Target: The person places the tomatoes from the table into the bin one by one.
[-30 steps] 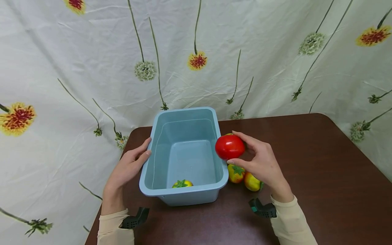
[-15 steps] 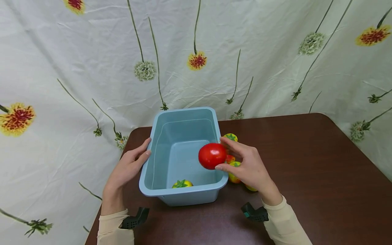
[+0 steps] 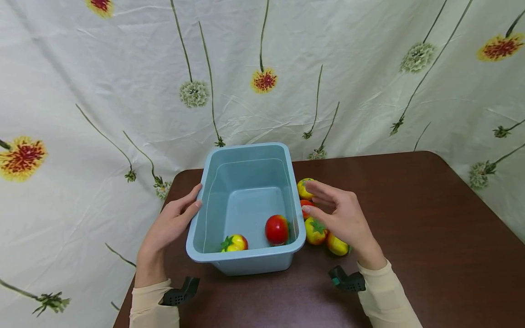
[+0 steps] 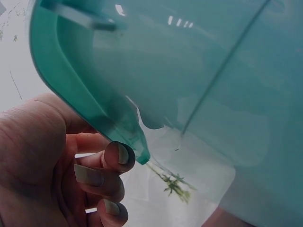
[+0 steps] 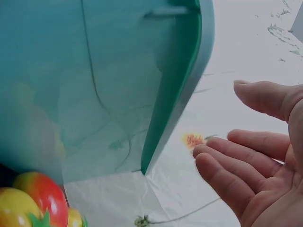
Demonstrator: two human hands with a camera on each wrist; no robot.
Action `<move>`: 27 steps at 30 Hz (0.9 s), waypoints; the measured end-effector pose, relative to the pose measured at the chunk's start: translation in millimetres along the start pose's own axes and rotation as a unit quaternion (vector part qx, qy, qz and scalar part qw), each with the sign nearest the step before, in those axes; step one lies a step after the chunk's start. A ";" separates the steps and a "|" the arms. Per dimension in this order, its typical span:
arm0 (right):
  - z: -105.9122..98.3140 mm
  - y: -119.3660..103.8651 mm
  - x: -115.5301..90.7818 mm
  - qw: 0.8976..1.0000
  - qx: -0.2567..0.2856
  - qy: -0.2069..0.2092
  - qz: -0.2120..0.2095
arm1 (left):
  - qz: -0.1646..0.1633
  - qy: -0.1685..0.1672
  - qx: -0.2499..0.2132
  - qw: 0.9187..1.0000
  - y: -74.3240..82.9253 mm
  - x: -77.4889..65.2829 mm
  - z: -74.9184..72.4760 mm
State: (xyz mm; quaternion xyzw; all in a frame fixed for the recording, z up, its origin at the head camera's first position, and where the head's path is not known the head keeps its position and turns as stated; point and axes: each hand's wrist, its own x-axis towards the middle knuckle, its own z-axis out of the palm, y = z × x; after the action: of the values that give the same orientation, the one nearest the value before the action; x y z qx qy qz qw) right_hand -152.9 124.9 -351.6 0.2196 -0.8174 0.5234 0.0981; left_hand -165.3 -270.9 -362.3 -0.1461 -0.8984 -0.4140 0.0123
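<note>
A blue plastic bin [image 3: 257, 214] stands on the table, and my left hand [image 3: 174, 221] holds its left rim. In the left wrist view the fingers [image 4: 102, 177] curl under the rim's edge. Inside the bin, a red toy tomato [image 3: 276, 229] lies near the right wall, and a yellow-red toy tomato [image 3: 235, 243] with green leaves lies near the front wall. My right hand [image 3: 346, 218] is just outside the right rim, fingers spread and holding nothing. In the right wrist view its palm and fingers [image 5: 241, 170] show beside the bin's rim.
Several more fruits sit against the bin's right side: a yellow one [image 3: 305, 188] at the back, a red one [image 3: 306, 208], a yellow-red one [image 3: 315, 231] and a yellow one [image 3: 338, 244] nearest me. A flowered cloth [image 3: 361, 91] hangs behind the dark table [image 3: 430, 237].
My right hand moved left over the bin with the red toy tomato, let it go inside, and came back right past the rim. The yellow-red one in the bin has turned and shifted slightly left.
</note>
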 end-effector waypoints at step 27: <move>-10.4 68.4 12.1 0.961 -0.115 -0.216 0.127 | -0.010 -0.002 0.005 1.000 0.8 0.4 -0.9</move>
State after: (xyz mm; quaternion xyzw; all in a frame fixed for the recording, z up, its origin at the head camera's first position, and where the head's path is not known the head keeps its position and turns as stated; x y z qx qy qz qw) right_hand -195.8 155.4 -397.9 0.2085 -0.8950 0.3745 -0.1234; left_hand -165.6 -271.0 -361.1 -0.1377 -0.9020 -0.4090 0.0071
